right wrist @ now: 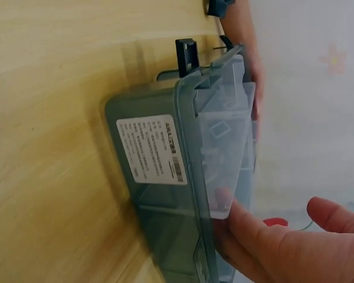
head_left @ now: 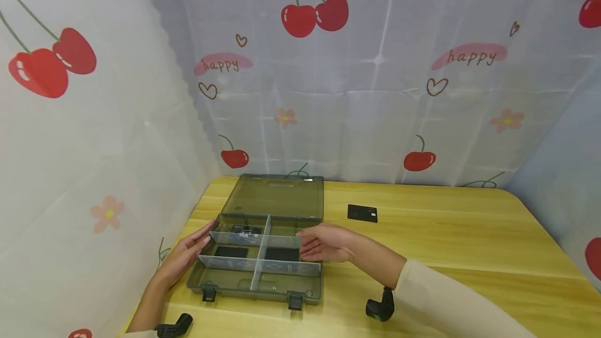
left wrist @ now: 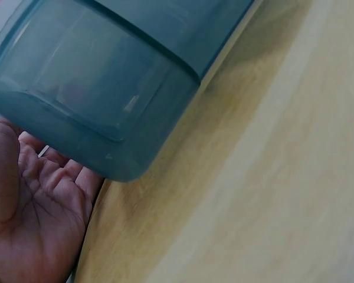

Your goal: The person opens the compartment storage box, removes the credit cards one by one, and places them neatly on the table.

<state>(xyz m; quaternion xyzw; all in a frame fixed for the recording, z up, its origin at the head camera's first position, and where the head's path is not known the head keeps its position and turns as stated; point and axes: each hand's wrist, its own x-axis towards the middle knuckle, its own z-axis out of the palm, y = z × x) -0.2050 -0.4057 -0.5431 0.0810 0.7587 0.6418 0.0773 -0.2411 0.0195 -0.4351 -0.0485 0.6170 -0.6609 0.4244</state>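
A translucent grey-green plastic storage box (head_left: 286, 292) lies with its lid (head_left: 274, 197) folded back. Pale clear dividers (head_left: 235, 263) split it into several compartments. Black cards are inside: a back-left card with "Vip" lettering (head_left: 248, 230), a middle-left card (head_left: 231, 252) and a middle-right card (head_left: 280, 254). My left hand (head_left: 180, 257) rests against the box's left side, fingers along the wall; in the left wrist view its fingertips are hidden behind the box. From the right, my right hand (head_left: 325, 242) dips its fingers into the middle-right compartment, thumb apart from them in the right wrist view.
Another black card (head_left: 362, 213) lies on the yellow wood-grain table (head_left: 441, 233), right of the lid. Two black latches (head_left: 295, 301) hang at the box's front. A white label (right wrist: 152, 150) is on its right side. Cherry-printed cloth (head_left: 338, 113) encloses the table's back and sides.
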